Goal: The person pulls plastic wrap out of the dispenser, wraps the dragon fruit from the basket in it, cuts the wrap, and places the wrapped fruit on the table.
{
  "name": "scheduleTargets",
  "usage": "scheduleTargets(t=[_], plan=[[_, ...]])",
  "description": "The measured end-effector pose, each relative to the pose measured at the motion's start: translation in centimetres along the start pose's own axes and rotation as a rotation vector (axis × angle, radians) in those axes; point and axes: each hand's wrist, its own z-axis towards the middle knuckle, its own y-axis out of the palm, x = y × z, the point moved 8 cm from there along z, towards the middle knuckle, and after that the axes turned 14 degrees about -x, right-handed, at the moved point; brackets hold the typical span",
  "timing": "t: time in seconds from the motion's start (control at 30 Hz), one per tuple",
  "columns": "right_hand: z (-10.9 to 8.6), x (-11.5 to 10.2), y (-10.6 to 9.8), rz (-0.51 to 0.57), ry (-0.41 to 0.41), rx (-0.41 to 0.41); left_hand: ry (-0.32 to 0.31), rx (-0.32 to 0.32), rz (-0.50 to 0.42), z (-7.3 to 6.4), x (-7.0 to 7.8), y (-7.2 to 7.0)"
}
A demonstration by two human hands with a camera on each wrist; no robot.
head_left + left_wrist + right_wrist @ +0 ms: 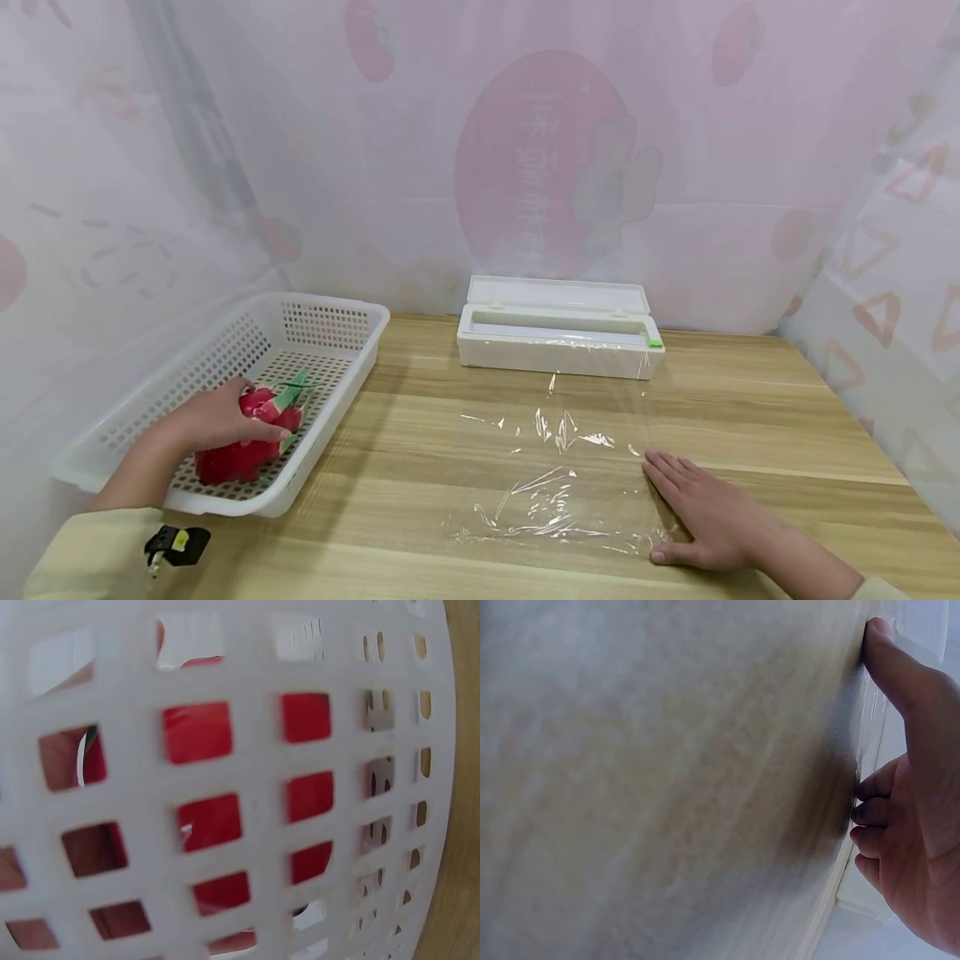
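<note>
My left hand (218, 417) reaches into a white slotted basket (360, 367) and grips a red dragon fruit (238, 461) with green tips. Thumb and fingers lie around its upper part; whether a second fruit lies beneath cannot be told. In the left wrist view, red fruit skin (199, 733) shows through the holes of the basket wall (255, 772). On the table, my right hand (708, 510) rests with fairly straight fingers at the right edge of a sheet of clear plastic wrap (555, 492). In the right wrist view, the right hand's fingertips (870, 812) touch the surface.
Behind the sheet stands a white wrap dispenser (558, 356), its lid (558, 293) raised, with a green slider (655, 342) at its right end. The film runs from it toward the front of the wooden table (780, 417). Printed curtains (712, 192) enclose the back and sides.
</note>
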Motion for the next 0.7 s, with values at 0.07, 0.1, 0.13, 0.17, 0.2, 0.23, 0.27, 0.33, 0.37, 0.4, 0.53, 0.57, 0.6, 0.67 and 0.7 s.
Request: scheduleTargets(t=[0.07,0.1,0.13,0.17,0.2,0.23,0.27,0.33,0.37,0.4,0.53,0.57,0.6,0.67,0.7], plan=[[0.0,-0.02,0.0,-0.001,-0.005,0.001,0.002,-0.011,-0.018,0.05,-0.06,0.07],[0.02,0.0,0.03,-0.002,-0.006,0.002,0.002,-0.016,-0.028,0.07,-0.08,0.1],[0.02,0.0,0.04,-0.002,-0.005,0.001,0.004,-0.018,-0.035,0.08,-0.1,0.12],[0.02,0.0,0.0,-0.001,-0.001,0.002,0.004,-0.02,-0.039,0.1,-0.11,0.14],[0.03,0.01,0.02,0.0,0.003,0.003,0.005,-0.02,-0.041,0.11,-0.11,0.14],[0.03,0.05,0.05,-0.001,0.007,0.002,0.005,-0.02,-0.042,0.11,-0.11,0.13],[0.03,0.07,0.08,-0.002,0.01,0.002,0.003,-0.019,-0.041,0.11,-0.11,0.12],[-0.01,0.07,0.05,-0.001,0.016,0.005,0.0,-0.019,-0.037,0.12,-0.08,0.1],[-0.02,0.05,0.05,0.0,0.014,0.007,0.002,-0.02,-0.035,0.1,-0.02,0.08],[-0.03,0.02,0.05,-0.001,0.009,0.007,0.004,-0.022,-0.034,0.06,0.06,0.05],[-0.08,-0.01,0.12,0.002,-0.01,0.006,0.021,-0.025,-0.034,0.02,0.29,-0.05],[-0.07,0.02,0.17,0.003,-0.014,0.005,0.026,-0.023,-0.029,-0.01,0.34,-0.1],[-0.06,0.06,0.23,0.003,-0.016,0.004,0.028,-0.02,-0.025,-0.03,0.36,-0.14],[-0.03,0.06,0.21,0.003,-0.018,0.006,0.029,-0.016,-0.02,-0.05,0.27,-0.17],[0.01,0.02,0.2,0.002,-0.02,0.007,0.029,-0.013,-0.018,-0.06,0.21,-0.17]])
